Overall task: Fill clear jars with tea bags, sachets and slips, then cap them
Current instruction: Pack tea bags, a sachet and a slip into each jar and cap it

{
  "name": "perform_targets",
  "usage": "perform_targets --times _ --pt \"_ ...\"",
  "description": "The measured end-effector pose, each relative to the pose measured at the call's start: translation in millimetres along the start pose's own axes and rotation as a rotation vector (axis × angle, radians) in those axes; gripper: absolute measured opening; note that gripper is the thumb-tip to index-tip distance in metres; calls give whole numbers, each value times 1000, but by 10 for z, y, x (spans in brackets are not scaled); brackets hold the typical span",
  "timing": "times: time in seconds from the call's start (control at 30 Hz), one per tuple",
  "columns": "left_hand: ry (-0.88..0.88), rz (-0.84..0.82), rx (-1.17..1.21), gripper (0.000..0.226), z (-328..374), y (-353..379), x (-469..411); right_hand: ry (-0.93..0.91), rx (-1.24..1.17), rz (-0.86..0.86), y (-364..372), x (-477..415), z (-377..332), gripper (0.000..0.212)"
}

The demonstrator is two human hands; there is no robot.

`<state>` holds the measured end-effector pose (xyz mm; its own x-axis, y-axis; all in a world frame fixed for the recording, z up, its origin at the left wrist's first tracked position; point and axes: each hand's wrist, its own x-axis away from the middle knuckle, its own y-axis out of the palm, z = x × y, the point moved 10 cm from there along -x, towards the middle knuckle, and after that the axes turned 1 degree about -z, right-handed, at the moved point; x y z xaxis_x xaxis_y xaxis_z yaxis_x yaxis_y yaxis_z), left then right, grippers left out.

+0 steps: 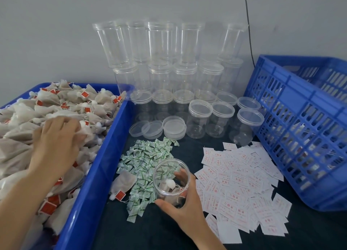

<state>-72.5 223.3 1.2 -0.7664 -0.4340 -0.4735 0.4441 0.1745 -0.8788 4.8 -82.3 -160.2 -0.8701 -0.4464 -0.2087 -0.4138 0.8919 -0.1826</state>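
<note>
Bare left hand (56, 142), bare right hand (185, 201)

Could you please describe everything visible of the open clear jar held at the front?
The lidless clear plastic jar is a round transparent cylinder with a thicker rim. Its open mouth faces up toward the camera, at the edge of the pile of green-and-white sachets. The right hand grips it, thumb on the near side, fingers showing through the far wall. A few beige tea bags lie inside.
</note>
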Motion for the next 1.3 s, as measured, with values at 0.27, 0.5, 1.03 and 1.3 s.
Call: perform_targets --times 0.27,0.5,1.03,1.3 --pt "52 -268 1054 16 1290 -389 221 8 -29 -3 8 2 7 89" --pt "-99 -338 1141 16 1337 -94 301 21 -45 -16 21 5 2 89" --pt "-281 -313 -39 28 -190 465 19 -13 -20 -3 -3 11 -51 90" --pt "-330 -238 -361 35 -487 317 -42 2 -20 -15 4 3 -27 91"
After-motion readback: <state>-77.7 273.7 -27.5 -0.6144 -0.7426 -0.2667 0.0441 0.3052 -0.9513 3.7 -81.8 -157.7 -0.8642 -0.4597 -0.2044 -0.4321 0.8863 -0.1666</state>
